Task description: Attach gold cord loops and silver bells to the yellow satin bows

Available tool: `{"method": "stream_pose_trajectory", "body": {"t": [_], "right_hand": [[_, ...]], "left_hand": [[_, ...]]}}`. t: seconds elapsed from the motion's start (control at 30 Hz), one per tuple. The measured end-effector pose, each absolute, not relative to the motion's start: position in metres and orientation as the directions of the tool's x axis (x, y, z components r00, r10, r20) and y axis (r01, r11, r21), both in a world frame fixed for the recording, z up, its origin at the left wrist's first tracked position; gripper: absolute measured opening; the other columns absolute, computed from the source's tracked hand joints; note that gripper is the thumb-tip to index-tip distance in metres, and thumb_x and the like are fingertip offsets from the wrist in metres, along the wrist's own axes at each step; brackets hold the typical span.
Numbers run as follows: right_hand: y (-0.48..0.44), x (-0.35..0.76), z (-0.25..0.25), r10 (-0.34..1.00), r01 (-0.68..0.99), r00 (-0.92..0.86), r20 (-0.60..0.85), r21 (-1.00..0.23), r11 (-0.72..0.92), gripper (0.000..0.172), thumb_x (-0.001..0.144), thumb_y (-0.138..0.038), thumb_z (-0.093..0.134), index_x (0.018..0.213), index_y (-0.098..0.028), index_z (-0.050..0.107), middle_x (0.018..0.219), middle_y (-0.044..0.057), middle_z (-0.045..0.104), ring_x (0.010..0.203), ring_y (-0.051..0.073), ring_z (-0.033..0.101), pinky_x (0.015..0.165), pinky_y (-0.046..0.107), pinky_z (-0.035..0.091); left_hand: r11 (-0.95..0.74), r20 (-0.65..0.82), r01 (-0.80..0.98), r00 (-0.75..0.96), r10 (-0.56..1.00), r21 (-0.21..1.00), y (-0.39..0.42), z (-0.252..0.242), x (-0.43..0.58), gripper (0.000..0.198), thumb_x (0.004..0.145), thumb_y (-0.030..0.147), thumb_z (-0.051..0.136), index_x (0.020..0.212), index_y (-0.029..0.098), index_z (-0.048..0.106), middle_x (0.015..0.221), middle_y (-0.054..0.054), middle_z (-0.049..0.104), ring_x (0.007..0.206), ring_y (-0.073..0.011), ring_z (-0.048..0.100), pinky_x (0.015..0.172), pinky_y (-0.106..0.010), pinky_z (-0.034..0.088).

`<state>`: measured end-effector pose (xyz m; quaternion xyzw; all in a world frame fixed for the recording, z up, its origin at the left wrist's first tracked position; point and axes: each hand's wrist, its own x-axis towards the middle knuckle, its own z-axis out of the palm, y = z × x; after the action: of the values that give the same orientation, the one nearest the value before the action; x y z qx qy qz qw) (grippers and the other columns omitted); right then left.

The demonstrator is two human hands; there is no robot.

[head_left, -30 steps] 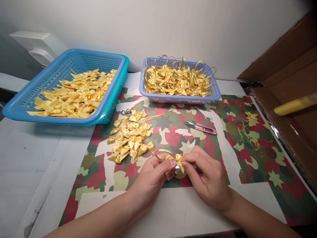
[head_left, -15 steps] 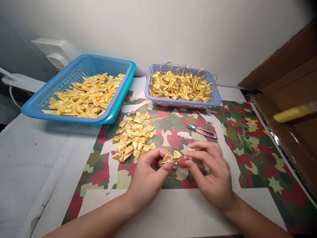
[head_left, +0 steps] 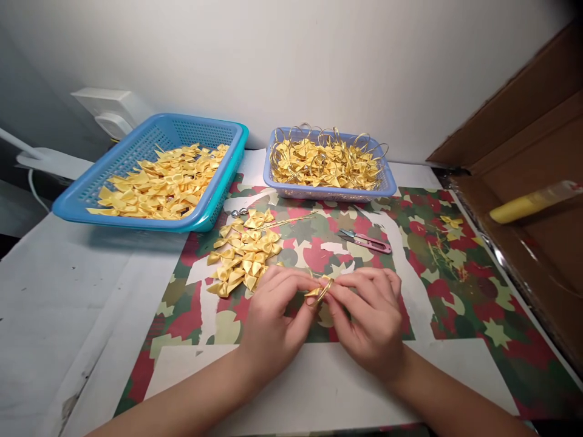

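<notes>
My left hand point(head_left: 273, 312) and my right hand point(head_left: 368, 315) meet over the patterned paper mat point(head_left: 455, 303), both pinched on one small yellow ribbon bow with a gold loop point(head_left: 321, 288). Just left of my left hand lies a loose pile of yellow bows point(head_left: 243, 255). Pink thread snips point(head_left: 367, 241) lie on the mat beyond my right hand.
A large blue basket point(head_left: 218, 188) of plain yellow bows stands at the back left. A smaller lilac basket point(head_left: 332, 192) of bows with gold loops stands at the back middle. A brown cardboard box point(head_left: 523, 158) with a yellow-handled tool point(head_left: 528, 203) fills the right side.
My right hand, open half a second ago, has closed back onto the bow. The bow's gold loop has turned edge-on between my fingers. The view has shifted slightly.
</notes>
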<state>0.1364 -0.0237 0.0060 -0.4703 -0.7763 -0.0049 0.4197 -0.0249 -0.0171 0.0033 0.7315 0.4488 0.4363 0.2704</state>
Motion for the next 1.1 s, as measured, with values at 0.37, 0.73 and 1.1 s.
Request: {"method": "stream_pose_trajectory", "body": {"t": [0.37, 0.73, 1.1], "right_hand": [[-0.018, 0.134, 0.003, 0.743, 0.757, -0.216, 0.634, -0.371, 0.537, 0.014, 0.080, -0.008, 0.062, 0.073, -0.019, 0.058, 0.065, -0.004, 0.068, 0.071, 0.016, 0.062, 0.082, 0.039, 0.032], [-0.018, 0.135, 0.001, 0.617, 0.665, -0.239, 0.750, -0.336, 0.667, 0.013, 0.081, -0.007, 0.060, 0.079, -0.019, 0.060, 0.065, 0.000, 0.067, 0.066, 0.017, 0.053, 0.068, 0.036, 0.037], [-0.015, 0.145, 0.003, 0.709, 0.242, -0.255, 0.657, -0.667, 0.705, 0.026, 0.089, -0.004, 0.044, 0.098, -0.024, 0.058, 0.090, 0.005, 0.072, 0.082, 0.020, 0.064, 0.076, 0.043, 0.054]], "left_hand": [[-0.224, 0.174, 0.551, 0.143, 0.974, 0.803, -0.017, 0.002, -0.023, 0.013, 0.087, 0.022, 0.059, 0.079, 0.025, 0.068, 0.124, -0.005, 0.055, 0.117, -0.0270, 0.047, 0.093, -0.044, 0.039], [-0.201, 0.126, 0.510, 0.178, 0.976, 0.836, -0.014, 0.007, -0.024, 0.013, 0.085, 0.022, 0.058, 0.076, 0.024, 0.066, 0.123, -0.006, 0.057, 0.120, -0.0290, 0.047, 0.099, -0.052, 0.035], [-0.056, 0.021, 0.228, 0.157, 0.987, 0.972, -0.007, 0.009, -0.027, 0.013, 0.085, 0.026, 0.061, 0.075, 0.020, 0.067, 0.097, -0.008, 0.073, 0.095, -0.0239, 0.066, 0.083, -0.037, 0.048]]}}
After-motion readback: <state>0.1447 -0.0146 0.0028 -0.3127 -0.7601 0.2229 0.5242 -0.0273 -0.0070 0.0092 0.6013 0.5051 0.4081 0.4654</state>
